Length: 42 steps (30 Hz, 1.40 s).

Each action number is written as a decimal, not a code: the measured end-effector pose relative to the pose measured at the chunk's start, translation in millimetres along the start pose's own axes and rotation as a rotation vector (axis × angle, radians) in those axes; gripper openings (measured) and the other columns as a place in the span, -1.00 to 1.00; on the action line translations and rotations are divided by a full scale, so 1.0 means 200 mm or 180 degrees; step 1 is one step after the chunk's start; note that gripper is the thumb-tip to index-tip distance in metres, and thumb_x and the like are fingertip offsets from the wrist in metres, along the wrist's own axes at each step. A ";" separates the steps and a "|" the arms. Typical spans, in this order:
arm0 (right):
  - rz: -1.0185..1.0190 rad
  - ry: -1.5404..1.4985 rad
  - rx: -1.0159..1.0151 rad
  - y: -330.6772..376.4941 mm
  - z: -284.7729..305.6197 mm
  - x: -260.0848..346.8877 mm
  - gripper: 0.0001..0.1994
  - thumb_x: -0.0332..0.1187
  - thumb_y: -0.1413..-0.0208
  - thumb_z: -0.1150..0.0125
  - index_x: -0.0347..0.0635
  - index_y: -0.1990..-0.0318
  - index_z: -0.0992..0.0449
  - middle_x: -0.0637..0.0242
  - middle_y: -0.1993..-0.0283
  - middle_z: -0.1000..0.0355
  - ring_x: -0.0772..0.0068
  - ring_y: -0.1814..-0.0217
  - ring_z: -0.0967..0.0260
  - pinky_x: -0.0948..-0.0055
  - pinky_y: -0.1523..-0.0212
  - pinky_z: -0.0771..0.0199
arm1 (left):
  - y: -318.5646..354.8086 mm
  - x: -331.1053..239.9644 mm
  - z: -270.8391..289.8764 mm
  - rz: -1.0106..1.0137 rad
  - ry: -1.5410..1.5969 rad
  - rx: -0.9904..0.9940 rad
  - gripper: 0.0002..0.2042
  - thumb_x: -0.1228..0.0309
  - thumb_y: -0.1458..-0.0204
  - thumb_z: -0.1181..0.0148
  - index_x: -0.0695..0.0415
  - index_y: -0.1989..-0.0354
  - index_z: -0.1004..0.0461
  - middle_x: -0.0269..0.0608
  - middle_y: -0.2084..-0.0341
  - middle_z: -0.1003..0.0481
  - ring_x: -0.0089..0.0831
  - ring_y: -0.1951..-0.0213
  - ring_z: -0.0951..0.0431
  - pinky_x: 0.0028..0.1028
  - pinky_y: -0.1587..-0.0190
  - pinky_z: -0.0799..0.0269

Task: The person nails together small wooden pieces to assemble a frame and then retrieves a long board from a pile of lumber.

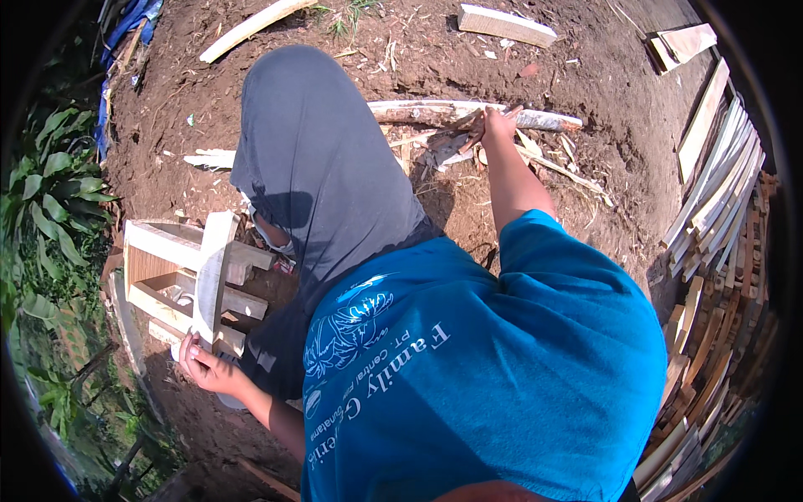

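There stood the wooden frame [163,245], near the ground's [615,159] left edge: walls apparently joined, pale plank [214,268] perhaps unfixed! A co-worker's left hand [209,371] curled at the plank; their right hand [499,127] met a log [418,112], grip unclear. Your hands? Out of view, couldn't tell. A blue shirt [510,360] blocked the middle; boards [713,197] lined the right edge.

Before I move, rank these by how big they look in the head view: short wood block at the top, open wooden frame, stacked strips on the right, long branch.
1. Stacked strips
2. Open wooden frame
3. Long branch
4. Short wood block
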State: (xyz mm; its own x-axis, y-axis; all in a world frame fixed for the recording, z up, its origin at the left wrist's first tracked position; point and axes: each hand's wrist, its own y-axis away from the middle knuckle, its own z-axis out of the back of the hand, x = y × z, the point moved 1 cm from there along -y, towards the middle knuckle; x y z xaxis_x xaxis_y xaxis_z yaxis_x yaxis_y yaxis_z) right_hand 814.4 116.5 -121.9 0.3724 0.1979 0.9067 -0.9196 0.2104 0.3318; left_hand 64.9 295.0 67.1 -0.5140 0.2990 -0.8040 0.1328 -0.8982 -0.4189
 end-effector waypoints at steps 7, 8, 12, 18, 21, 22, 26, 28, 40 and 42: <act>0.0187 0.0520 -0.0652 0.45 -0.02 0.10 -0.47 -0.30 0.09 -0.57 -0.38 0.06 -0.42 0.05 0.15 -0.51 0.16 0.17 -0.50 0.22 0.13 -0.49 | -0.02 0.01 0.08 -0.0415 -0.0803 -0.0028 -0.74 0.35 -0.31 -0.11 0.35 0.16 -0.57 -0.06 0.15 -0.54 -0.30 0.09 -0.53 -0.33 -0.04 -0.44; 0.0191 0.0643 -0.0804 0.48 0.02 0.12 -0.42 -0.23 0.13 -0.61 -0.41 0.05 -0.44 -0.02 0.10 -0.52 0.04 0.08 -0.53 0.16 0.03 -0.50 | -0.02 0.00 0.06 -0.0396 -0.0770 -0.0006 -0.75 0.35 -0.31 -0.12 0.34 0.16 -0.57 -0.06 0.15 -0.54 -0.29 0.08 -0.53 -0.32 -0.05 -0.44; 0.0156 0.0180 -0.0348 0.49 0.03 0.16 -0.49 -0.32 0.09 -0.58 -0.30 0.09 -0.36 0.11 0.17 -0.48 0.29 0.22 -0.45 0.26 0.15 -0.47 | -0.02 0.02 0.06 -0.0462 -0.0865 0.0080 -0.78 0.39 -0.30 -0.13 0.34 0.16 -0.57 -0.06 0.16 -0.55 -0.28 0.07 -0.53 -0.31 -0.06 -0.42; 0.0505 0.1043 -0.0537 0.41 0.02 0.07 -0.46 -0.19 0.15 -0.60 -0.24 0.12 -0.40 0.11 0.13 -0.48 0.11 0.11 -0.52 0.17 0.03 -0.48 | -0.02 0.00 0.04 -0.0379 -0.0752 0.0063 -0.80 0.46 -0.28 -0.10 0.40 0.18 -0.54 -0.04 0.16 -0.55 -0.21 0.06 -0.52 -0.24 -0.09 -0.39; 0.0806 0.1303 -0.0552 0.52 -0.02 0.09 -0.41 -0.13 0.19 -0.62 -0.26 0.12 -0.40 0.10 0.12 -0.45 0.06 0.08 -0.48 0.14 -0.01 -0.44 | -0.03 0.01 0.06 -0.0406 -0.0876 0.0119 -0.81 0.47 -0.27 -0.10 0.39 0.18 -0.54 -0.05 0.15 -0.54 -0.21 0.03 -0.51 -0.24 -0.09 -0.40; 0.0800 0.1400 -0.0573 0.53 -0.03 0.08 -0.40 -0.11 0.19 -0.62 -0.27 0.12 -0.39 0.10 0.12 -0.44 0.04 0.08 -0.48 0.13 -0.02 -0.43 | -0.03 0.00 0.06 -0.0351 -0.0933 0.0150 -0.82 0.47 -0.27 -0.11 0.39 0.18 -0.54 -0.05 0.14 -0.54 -0.21 0.03 -0.51 -0.24 -0.09 -0.40; 0.0936 0.1587 -0.0489 0.57 -0.09 0.07 -0.31 -0.03 0.18 -0.60 -0.35 0.06 -0.38 0.01 -0.04 -0.35 -0.06 -0.10 -0.37 0.10 -0.15 -0.36 | 0.00 -0.03 0.06 -0.0106 -0.0996 0.0160 -0.82 0.46 -0.28 -0.13 0.36 0.16 -0.54 -0.08 0.12 -0.52 -0.27 0.04 -0.51 -0.29 -0.06 -0.42; 0.1226 0.1657 -0.0554 0.59 -0.11 0.03 -0.28 -0.02 0.17 -0.59 -0.37 0.01 -0.37 -0.03 -0.13 -0.29 -0.07 -0.21 -0.30 0.09 -0.22 -0.32 | -0.01 -0.01 0.08 -0.0025 -0.1025 0.0178 -0.81 0.42 -0.29 -0.15 0.34 0.15 -0.55 -0.09 0.13 -0.52 -0.34 0.09 -0.52 -0.35 -0.01 -0.45; 0.1639 0.1709 -0.0647 0.65 -0.09 0.01 -0.32 -0.06 0.16 -0.60 -0.32 0.02 -0.39 0.06 -0.02 -0.32 0.03 -0.05 -0.35 0.18 -0.12 -0.35 | -0.04 -0.07 0.08 0.0257 -0.0777 0.0392 -0.84 0.45 -0.29 -0.11 0.31 0.09 -0.48 -0.06 0.07 -0.45 -0.29 0.04 -0.47 -0.31 -0.06 -0.40; 0.1615 0.1737 -0.0420 0.68 -0.09 0.06 -0.32 -0.03 0.13 -0.57 -0.35 0.01 -0.40 0.04 -0.08 -0.31 0.04 -0.14 -0.32 0.18 -0.19 -0.33 | -0.02 0.01 0.15 0.0225 -0.0706 0.0374 -0.87 0.47 -0.30 -0.08 0.30 0.12 -0.41 -0.06 0.12 -0.44 -0.26 0.06 -0.45 -0.29 -0.05 -0.39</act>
State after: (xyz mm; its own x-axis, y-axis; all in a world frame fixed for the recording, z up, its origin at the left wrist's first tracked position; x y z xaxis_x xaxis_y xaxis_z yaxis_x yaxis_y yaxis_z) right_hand 695.1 165.2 -71.0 -0.0519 0.7398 0.6709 -0.9849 0.0733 -0.1570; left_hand 37.1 289.8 79.3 -0.6818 0.1678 -0.7120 0.0823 -0.9495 -0.3026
